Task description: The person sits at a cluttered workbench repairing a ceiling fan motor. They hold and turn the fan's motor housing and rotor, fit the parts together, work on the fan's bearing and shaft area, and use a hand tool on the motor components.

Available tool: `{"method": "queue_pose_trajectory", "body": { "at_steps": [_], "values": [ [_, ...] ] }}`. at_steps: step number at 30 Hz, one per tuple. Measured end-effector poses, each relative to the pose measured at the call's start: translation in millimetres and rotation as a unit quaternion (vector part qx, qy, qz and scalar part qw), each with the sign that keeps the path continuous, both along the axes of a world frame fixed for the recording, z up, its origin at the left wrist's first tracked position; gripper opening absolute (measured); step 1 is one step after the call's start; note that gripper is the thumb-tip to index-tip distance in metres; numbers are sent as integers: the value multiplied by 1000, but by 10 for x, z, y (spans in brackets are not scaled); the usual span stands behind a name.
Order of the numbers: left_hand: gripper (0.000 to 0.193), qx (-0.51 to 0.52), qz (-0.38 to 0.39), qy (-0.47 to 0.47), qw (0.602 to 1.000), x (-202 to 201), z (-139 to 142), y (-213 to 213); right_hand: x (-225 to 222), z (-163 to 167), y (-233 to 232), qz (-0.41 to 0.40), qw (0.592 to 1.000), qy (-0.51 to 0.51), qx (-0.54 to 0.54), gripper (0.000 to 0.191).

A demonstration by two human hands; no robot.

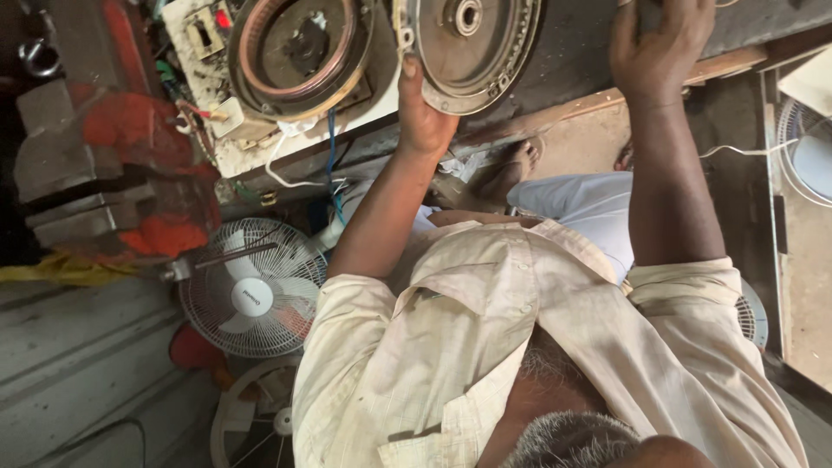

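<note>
My left hand [425,113] grips the lower rim of a round grey metal motor cover [468,48], holding it tilted at the edge of the workbench [572,61]. Its centre has a bearing hole and its rim carries small notches. My right hand [659,43] reaches further right, palm down on the dark bench top. Its fingers run off the top edge of the view, so I cannot see whether they hold anything. Left of the cover lies a round motor housing [299,52] with a copper-coloured winding ring.
A white board [260,147] with switches and loose wires carries the housing. A red and grey bench vise [113,165] stands at far left. White fans sit on the floor [253,286], [251,425], and another at the right [806,147]. My feet [520,165] are under the bench.
</note>
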State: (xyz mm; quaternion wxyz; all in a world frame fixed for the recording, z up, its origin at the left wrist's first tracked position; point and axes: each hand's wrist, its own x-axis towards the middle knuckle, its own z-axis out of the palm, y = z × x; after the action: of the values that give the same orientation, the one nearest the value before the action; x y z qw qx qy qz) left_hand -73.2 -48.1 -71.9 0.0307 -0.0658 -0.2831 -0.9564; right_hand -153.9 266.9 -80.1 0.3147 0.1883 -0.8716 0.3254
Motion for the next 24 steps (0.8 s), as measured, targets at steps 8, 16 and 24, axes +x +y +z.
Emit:
{"method": "queue_pose_trajectory", "body": {
  "at_steps": [8, 16, 24],
  "values": [
    [73, -14, -31, 4, 999, -119, -110, 10, 60, 264, -102, 8, 1000, 23, 5, 29],
    [99, -113, -33, 28, 993, -120, -176, 88, 115, 626, -227, 67, 997, 2, -41, 27],
    [108, -511, 119, 222, 822, -5, 809, 184, 31, 634, -244, 17, 999, 4, -39, 24]
  ]
}}
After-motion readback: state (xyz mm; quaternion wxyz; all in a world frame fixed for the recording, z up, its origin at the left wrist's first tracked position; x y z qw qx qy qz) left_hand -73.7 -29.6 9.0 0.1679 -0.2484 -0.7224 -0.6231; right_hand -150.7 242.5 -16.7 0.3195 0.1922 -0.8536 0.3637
